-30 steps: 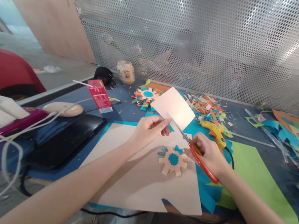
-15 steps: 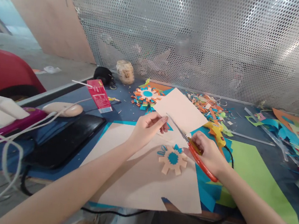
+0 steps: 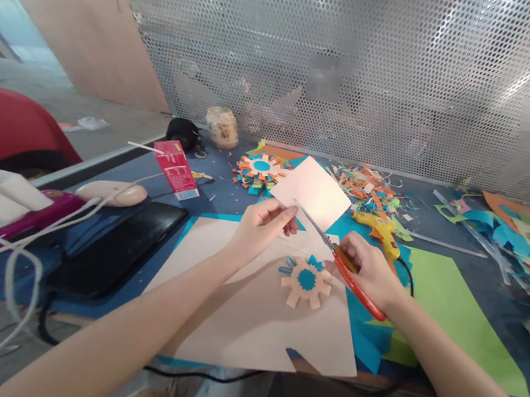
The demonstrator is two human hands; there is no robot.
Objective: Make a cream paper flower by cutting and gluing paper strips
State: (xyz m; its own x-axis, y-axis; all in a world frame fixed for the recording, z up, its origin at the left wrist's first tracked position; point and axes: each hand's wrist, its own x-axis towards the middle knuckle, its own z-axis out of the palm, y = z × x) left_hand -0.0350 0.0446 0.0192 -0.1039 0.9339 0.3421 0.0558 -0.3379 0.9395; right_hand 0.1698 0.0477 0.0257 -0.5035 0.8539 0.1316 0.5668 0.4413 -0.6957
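Note:
My left hand pinches a small pale square of paper at its near edge, thumb and forefinger pressed together. My right hand grips orange-red-handled scissors, with its fingers in the loops. The blades point up and left, over the lower part of the square and close to my left fingertips; they look shut or nearly so. Beneath both hands, a large pale sheet lies on blue paper. On it rests a pale notched paper flower with a blue centre and small blue pieces at its upper edge.
A yellow glue gun lies beyond my right hand, near green paper. Behind are a layered paper flower and scraps. A black phone, pink carton and white cables sit left. A perforated metal panel stands behind.
The pale square has tilted, and its right corner has shifted left, uncovering more of the glue gun's front. Both hands and the scissors stay nearly in place.

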